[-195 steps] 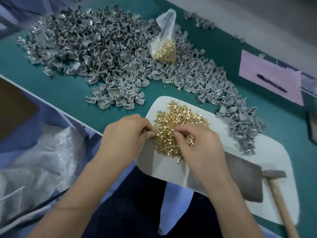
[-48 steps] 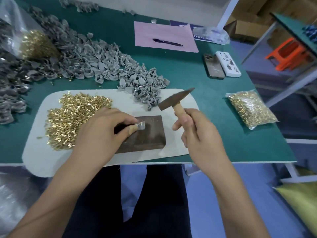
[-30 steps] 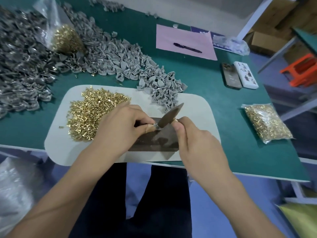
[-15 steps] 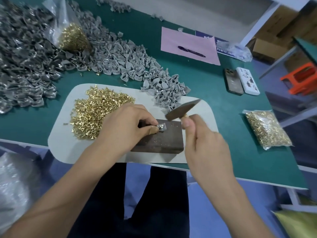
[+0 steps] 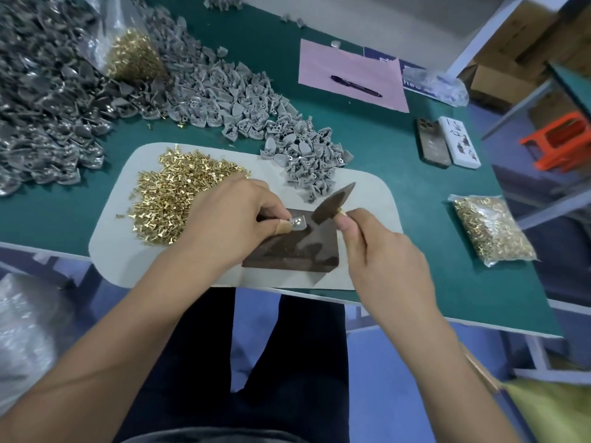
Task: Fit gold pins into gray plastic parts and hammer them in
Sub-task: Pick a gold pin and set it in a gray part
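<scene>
While the left hand [image 5: 233, 219] pinches the gray part [image 5: 297, 222] flat on the dark block [image 5: 297, 251], the hammer [image 5: 332, 203] hangs just right of it, head tilted down-left, gripped by the right hand [image 5: 380, 251].

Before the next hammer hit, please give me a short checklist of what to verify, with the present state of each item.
1. Gray part lies on the dark block: ok.
2. Left hand pinches the part: ok.
3. Right hand grips the hammer: ok.
4. Hammer head is near the part: ok.
5. Left fingertips are clear of the strike spot: not ok, very close.
6. Pin sits straight: cannot tell.
</scene>
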Action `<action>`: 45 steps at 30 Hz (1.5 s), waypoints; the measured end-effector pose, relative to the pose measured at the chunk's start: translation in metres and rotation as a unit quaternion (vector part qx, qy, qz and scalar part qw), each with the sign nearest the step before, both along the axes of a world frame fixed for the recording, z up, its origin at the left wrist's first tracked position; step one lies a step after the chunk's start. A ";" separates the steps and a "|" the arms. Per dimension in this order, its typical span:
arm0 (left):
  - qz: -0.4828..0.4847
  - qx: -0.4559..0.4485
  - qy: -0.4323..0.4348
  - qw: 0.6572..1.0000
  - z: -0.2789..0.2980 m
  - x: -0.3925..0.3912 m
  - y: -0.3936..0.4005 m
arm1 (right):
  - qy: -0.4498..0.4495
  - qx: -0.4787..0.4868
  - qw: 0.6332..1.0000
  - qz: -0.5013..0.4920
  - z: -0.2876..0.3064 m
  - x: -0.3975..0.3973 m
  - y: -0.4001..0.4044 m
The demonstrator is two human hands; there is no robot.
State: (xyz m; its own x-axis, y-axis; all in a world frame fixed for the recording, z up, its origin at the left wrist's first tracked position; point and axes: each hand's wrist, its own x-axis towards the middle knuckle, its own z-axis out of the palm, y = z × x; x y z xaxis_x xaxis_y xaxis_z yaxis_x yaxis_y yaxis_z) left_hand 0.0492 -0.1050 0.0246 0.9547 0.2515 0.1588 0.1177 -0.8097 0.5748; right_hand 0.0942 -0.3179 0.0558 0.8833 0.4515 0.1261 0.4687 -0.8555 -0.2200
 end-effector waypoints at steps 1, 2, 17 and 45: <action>-0.001 -0.003 0.002 1.000 0.000 0.000 0.000 | -0.012 0.020 0.999 -0.027 -0.002 0.002 -0.002; -0.001 -0.006 0.002 1.000 -0.001 -0.001 0.000 | -0.023 0.036 0.997 -0.059 -0.006 0.005 -0.004; -0.015 -0.156 -0.131 0.979 -0.011 -0.021 0.009 | 0.007 0.283 0.959 0.032 -0.028 0.004 0.024; 0.284 -0.017 -0.031 0.958 -0.050 -0.127 0.173 | 0.210 0.114 0.916 0.322 -0.053 -0.025 0.283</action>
